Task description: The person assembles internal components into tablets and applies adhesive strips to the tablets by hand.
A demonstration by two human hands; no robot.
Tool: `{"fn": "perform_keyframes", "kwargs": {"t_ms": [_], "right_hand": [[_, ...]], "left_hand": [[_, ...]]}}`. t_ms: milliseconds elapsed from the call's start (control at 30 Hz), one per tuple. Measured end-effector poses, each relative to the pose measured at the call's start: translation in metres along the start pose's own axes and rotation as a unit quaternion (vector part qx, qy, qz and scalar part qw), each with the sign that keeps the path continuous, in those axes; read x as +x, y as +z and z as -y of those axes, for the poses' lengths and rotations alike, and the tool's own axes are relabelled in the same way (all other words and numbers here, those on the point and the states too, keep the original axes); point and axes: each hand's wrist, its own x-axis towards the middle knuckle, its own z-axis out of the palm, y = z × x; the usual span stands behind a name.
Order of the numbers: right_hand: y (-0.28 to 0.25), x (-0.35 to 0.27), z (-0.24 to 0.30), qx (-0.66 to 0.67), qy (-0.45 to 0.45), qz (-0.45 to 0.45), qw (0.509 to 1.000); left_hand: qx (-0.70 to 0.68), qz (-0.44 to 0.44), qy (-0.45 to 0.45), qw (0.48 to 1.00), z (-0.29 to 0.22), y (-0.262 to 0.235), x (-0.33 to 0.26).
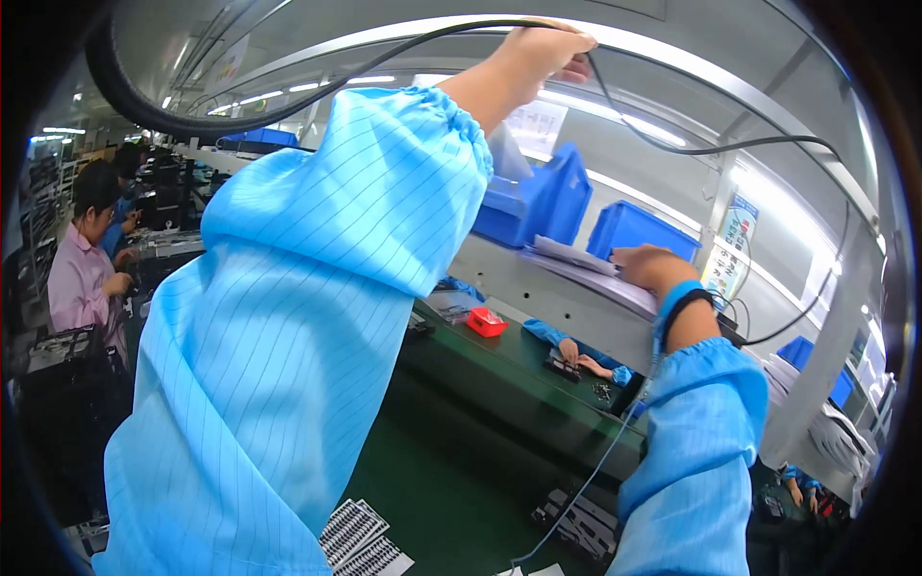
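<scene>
Raised high at the top of the head view, my left hand (pixel 545 60) is closed round a black cable (pixel 384 65). The cable runs off to the left, where it looks thick. A thinner stretch sags from my fingers to the right. My right hand (pixel 651 267) is at the upper shelf, beside a stack of papers (pixel 591 261) and just below a blue bin (pixel 642 228). Its fingers are partly hidden, so I cannot tell if it grips the papers. A blue wrist strap (pixel 675 300) circles my right wrist, with its cord hanging down to the bench.
Another blue bin (pixel 543 204) stands on the shelf (pixel 567 309). Below lies the green bench (pixel 451 432), with printed label sheets (pixel 363 540) and a red tray (pixel 487 323). Across it, a co-worker's hands (pixel 582 359) handle a dark part. Another person (pixel 84 274) works at far left.
</scene>
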Motion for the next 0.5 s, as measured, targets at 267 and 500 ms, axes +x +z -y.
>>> {"fn": "perform_keyframes", "kwargs": {"t_ms": [267,500], "right_hand": [[0.032,-0.009,-0.069,-0.125,0.145,0.033,0.981],[0.017,-0.121,-0.111,0.024,0.185,-0.548,0.816]], "left_hand": [[-0.104,-0.041,0.018,0.994,0.013,-0.039,-0.057],[-0.347,-0.109,0.175,0.915,-0.050,-0.072,-0.051]]}}
